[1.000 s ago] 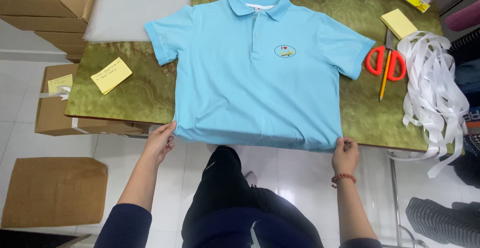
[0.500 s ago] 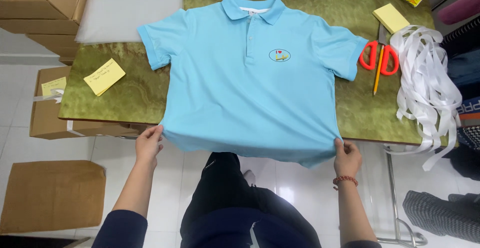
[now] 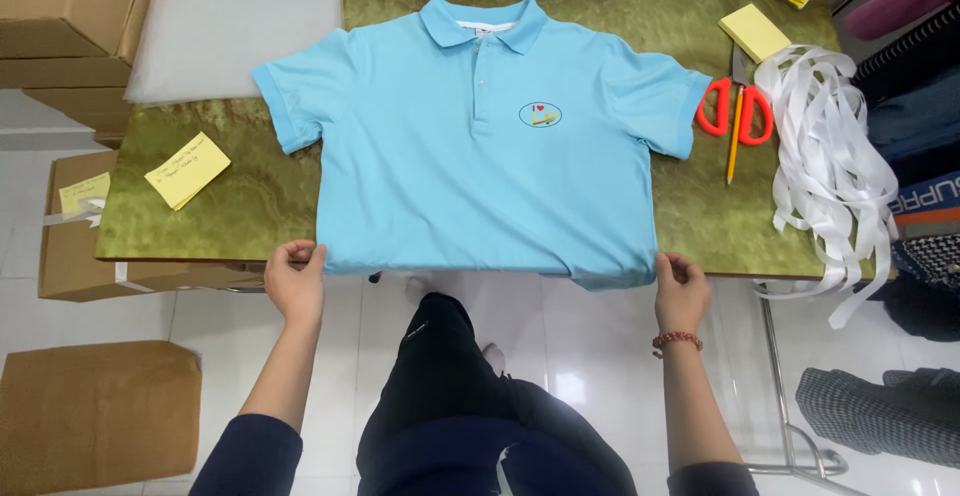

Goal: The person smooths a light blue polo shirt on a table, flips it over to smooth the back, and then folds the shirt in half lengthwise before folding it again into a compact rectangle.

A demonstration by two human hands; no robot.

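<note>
- While cardboard boxes (image 3: 60, 16) sat stacked at the far left and a white foam sheet (image 3: 235, 21) covered the desk's back corner, a yellow notepad (image 3: 187, 169) lay on the green marbled desk (image 3: 210, 226), well apart from the garment.
- Closed in a pinch, the left hand (image 3: 296, 278) held the lower left corner of the light blue polo shirt (image 3: 480, 166) at the desk's near edge.
- Spread face up in the middle of the desk, the shirt showed its collar at the far side, both short sleeves out to the sides and a small oval badge on the chest; the body looked flat, and the hem sat at the near edge, slightly bunched toward the right corner.
- Judging by this, the laying-out appeared done or nearly done, while no fold was visible in sleeves or body.
- Also pinched shut, the right hand (image 3: 681, 281), a beaded bracelet on its wrist, gripped the lower right corner of the hem.
- Red-handled scissors (image 3: 735, 108) with a pencil (image 3: 735, 141) across them lay just beside the right sleeve, a second yellow pad (image 3: 754, 31) behind them.
- White ribbon (image 3: 830, 166) lay heaped at the right edge, some strands hanging over it.
</note>
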